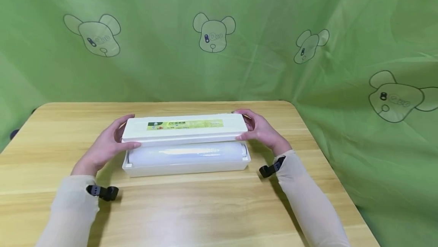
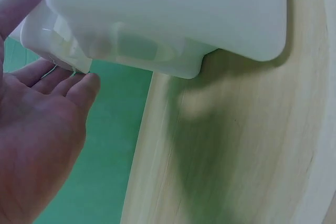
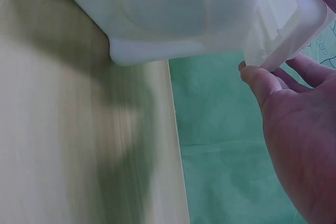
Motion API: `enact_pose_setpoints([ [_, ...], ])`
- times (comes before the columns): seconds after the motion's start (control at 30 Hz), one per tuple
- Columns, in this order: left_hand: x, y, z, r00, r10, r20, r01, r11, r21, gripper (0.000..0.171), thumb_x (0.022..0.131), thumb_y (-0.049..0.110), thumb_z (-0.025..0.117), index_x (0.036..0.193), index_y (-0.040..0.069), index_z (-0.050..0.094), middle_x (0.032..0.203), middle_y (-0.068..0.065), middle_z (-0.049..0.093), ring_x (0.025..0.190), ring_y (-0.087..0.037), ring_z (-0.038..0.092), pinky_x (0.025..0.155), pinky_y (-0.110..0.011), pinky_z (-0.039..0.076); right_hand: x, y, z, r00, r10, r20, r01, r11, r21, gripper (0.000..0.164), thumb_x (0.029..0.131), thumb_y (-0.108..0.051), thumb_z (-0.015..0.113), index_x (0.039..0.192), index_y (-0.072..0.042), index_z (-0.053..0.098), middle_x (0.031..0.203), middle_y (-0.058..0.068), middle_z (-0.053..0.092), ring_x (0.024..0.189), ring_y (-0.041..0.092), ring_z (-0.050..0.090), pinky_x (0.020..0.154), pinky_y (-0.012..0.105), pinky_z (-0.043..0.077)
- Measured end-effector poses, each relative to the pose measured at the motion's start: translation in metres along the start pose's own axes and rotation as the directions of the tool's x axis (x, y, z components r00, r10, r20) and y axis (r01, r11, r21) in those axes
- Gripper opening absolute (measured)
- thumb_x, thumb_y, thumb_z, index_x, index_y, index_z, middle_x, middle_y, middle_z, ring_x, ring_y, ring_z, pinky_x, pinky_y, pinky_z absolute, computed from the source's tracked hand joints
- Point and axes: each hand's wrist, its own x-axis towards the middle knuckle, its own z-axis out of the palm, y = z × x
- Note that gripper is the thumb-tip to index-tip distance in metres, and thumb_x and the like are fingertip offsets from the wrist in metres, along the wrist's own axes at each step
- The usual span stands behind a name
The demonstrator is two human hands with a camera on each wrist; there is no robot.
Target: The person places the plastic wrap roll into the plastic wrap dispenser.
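Note:
A white plastic cling film box lies across the table, its long base [image 1: 188, 169] nearest the body. Inside it, a roll of cling film [image 1: 186, 153] shows shiny through the uncovered front. Above the base's rear part is the white lid [image 1: 137, 128], with a yellow-green label [image 1: 202, 125] on top. My left hand [image 1: 102, 145] grips the lid's left end, thumb along the front edge and fingers behind. On the right end, my right hand [image 1: 262, 129] holds it likewise. In the right wrist view, the lid's end [image 3: 302, 27] stands tilted away from the base [image 3: 152, 51].
The wood-grain table [image 1: 205, 209] extends on all sides of the box. Behind it and at the right hangs a green curtain [image 1: 260, 68] with printed bear heads. A black strap mount [image 1: 102, 192] sits on the left wrist, another strap mount [image 1: 272, 167] on the right.

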Motion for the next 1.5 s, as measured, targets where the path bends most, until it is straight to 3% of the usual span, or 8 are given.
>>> enact_pose_setpoints([
  [0.17, -0.003, 0.001, 0.001, 1.000, -0.011, -0.005, 0.011, 1.000, -0.024, 0.098, 0.082, 0.008, 0.079, 0.157, 0.011, 0.017, 0.159, -0.018, 0.020, 0.144, -0.036, 0.022, 0.100, -0.018, 0.041, -0.003, 0.000, 0.001, 1.000, 0.005, 0.000, -0.005, 1.000, -0.007, 0.088, 0.066, 0.013, 0.080, 0.142, 0.002, 0.039, 0.134, 0.020, 0.051, 0.123, 0.028, 0.051, 0.099, 0.034, 0.049],
  [0.47, -0.007, 0.001, 0.003, 0.998, -0.044, -0.050, 0.043, 0.999, -0.027, 0.097, 0.081, 0.008, 0.081, 0.157, 0.021, 0.023, 0.161, -0.013, 0.016, 0.142, -0.036, 0.027, 0.097, -0.020, 0.045, -0.008, -0.001, 0.001, 1.000, -0.018, -0.011, 0.017, 0.995, -0.096, 0.086, 0.067, 0.007, 0.083, 0.142, 0.000, 0.041, 0.135, 0.016, 0.051, 0.125, 0.028, 0.049, 0.105, 0.037, 0.043],
  [0.63, -0.006, 0.003, 0.006, 0.999, -0.007, -0.044, 0.005, 0.999, -0.039, 0.095, 0.081, 0.007, 0.081, 0.157, 0.017, 0.024, 0.162, -0.013, 0.015, 0.142, -0.037, 0.025, 0.098, -0.018, 0.043, -0.015, -0.003, -0.001, 1.000, -0.023, -0.020, 0.020, 0.989, -0.149, 0.083, 0.069, 0.003, 0.084, 0.141, -0.002, 0.043, 0.135, 0.013, 0.051, 0.125, 0.027, 0.049, 0.109, 0.043, 0.037],
  [0.87, -0.014, 0.004, 0.008, 0.997, 0.034, -0.073, -0.036, 0.999, -0.030, 0.092, 0.079, 0.003, 0.081, 0.154, 0.011, 0.029, 0.152, -0.022, 0.033, 0.137, -0.038, 0.035, 0.095, -0.017, 0.045, -0.020, -0.007, 0.000, 0.999, -0.051, 0.011, 0.053, 0.983, -0.177, 0.082, 0.070, 0.000, 0.084, 0.141, -0.001, 0.043, 0.137, 0.014, 0.050, 0.127, 0.028, 0.048, 0.110, 0.049, 0.034],
  [1.07, -0.022, 0.003, 0.010, 0.994, 0.060, -0.089, -0.063, 0.998, -0.028, 0.090, 0.077, -0.002, 0.081, 0.152, 0.006, 0.031, 0.147, -0.023, 0.039, 0.124, -0.020, 0.049, 0.094, -0.019, 0.048, -0.022, -0.010, 0.003, 0.997, -0.066, 0.040, 0.073, 0.979, -0.188, 0.081, 0.071, 0.002, 0.084, 0.141, -0.002, 0.043, 0.137, 0.013, 0.049, 0.125, 0.027, 0.049, 0.109, 0.049, 0.036],
  [1.2, -0.025, 0.004, 0.010, 0.993, 0.084, -0.088, -0.086, 0.996, -0.016, 0.089, 0.077, -0.002, 0.081, 0.149, 0.001, 0.030, 0.146, -0.023, 0.037, 0.123, -0.015, 0.047, 0.096, -0.016, 0.045, -0.025, -0.010, 0.004, 0.997, -0.067, 0.049, 0.076, 0.976, -0.204, 0.082, 0.072, 0.000, 0.084, 0.142, -0.002, 0.042, 0.138, 0.013, 0.047, 0.126, 0.028, 0.048, 0.109, 0.046, 0.036],
  [1.5, -0.030, 0.000, 0.013, 0.989, 0.127, -0.080, -0.129, 0.991, -0.023, 0.087, 0.075, -0.007, 0.079, 0.147, 0.001, 0.030, 0.144, -0.021, 0.038, 0.126, -0.013, 0.044, 0.099, -0.014, 0.040, -0.032, -0.009, 0.008, 0.995, -0.077, 0.061, 0.088, 0.972, -0.217, 0.086, 0.071, 0.000, 0.084, 0.144, -0.003, 0.039, 0.142, 0.012, 0.044, 0.129, 0.027, 0.046, 0.110, 0.045, 0.035],
])
